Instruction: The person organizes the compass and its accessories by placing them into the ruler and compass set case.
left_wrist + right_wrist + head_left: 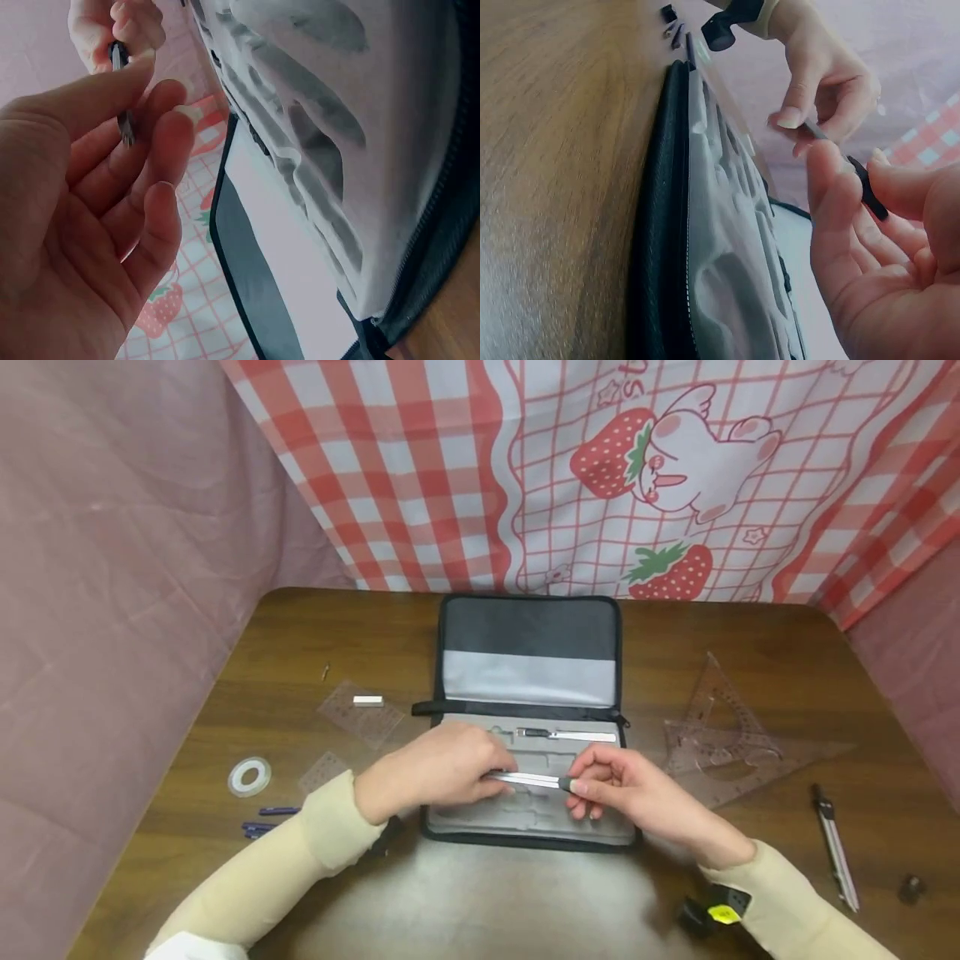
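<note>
Over the grey insert of an open zip case, both hands hold a drawing compass with silver legs and a dark head. My left hand pinches the leg end between thumb and fingers; the points show between those fingers in the left wrist view. The dark head is pinched by my right hand, thumb against fingers. Another silver-legged instrument lies in the insert's upper slot, just beyond the hands. Several moulded hollows show below, partly covered by the hands.
Clear set squares, another compass and a small dark piece lie to the right. On the left are a white eraser, clear templates, a white ring and dark blue sticks. A checked cloth hangs behind.
</note>
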Available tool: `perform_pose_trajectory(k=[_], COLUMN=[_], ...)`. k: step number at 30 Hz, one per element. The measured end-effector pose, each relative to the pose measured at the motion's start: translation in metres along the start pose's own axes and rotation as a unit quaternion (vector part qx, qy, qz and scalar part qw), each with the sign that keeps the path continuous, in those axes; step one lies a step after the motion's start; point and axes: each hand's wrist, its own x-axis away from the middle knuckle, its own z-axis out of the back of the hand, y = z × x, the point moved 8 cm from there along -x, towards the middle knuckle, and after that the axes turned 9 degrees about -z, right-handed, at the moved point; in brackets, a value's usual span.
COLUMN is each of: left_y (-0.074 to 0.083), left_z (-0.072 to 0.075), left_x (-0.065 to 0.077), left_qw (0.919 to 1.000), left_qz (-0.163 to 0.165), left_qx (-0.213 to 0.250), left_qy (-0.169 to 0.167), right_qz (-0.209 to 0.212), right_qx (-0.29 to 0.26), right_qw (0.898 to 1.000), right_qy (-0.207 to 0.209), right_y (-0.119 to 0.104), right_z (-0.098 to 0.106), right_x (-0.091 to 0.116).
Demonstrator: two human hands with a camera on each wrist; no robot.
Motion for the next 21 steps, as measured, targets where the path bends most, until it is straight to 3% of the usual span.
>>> perform_pose_trajectory(k=[3,6,8,10,12,13,21], left_y=[-0.001,-0.005,-0.008,-0.012,-0.015,-0.016,-0.02], left_z=[0.004,0.004,0.001,-0.003,-0.006,-0.008,-0.018], left_x=[0.005,0.011,0.015,0.019,0.023,0.025,0.038], left_qw=[0.9997,0.9993,0.999,0.9987,0.9986,0.9987,0.9987], left_qz=[0.003,0.008,0.016,0.027,0.037,0.04,0.051], left_qx=[-0.012,-0.024,-0.027,-0.029,-0.027,-0.021,-0.002], left_qy=[0.02,0.029,0.032,0.031,0.026,0.024,0.005], right_qz=[0.007,0.022,0.042,0.06,0.086,0.094,0.121], right_qx=[0.01,0.095,0.177,0.252,0.298,0.308,0.323], right_qw=[1.0,0.994,0.976,0.951,0.931,0.926,0.921], right_qy=[-0.001,0.059,0.117,0.168,0.195,0.198,0.179], right_y=[-0.001,-0.006,-0.011,-0.015,-0.018,-0.019,-0.015], right_z=[-0.001,0.003,0.005,0.005,0.003,0.001,-0.015], right_x=[0.0,0.001,0.0,-0.001,-0.002,-0.001,-0.007])
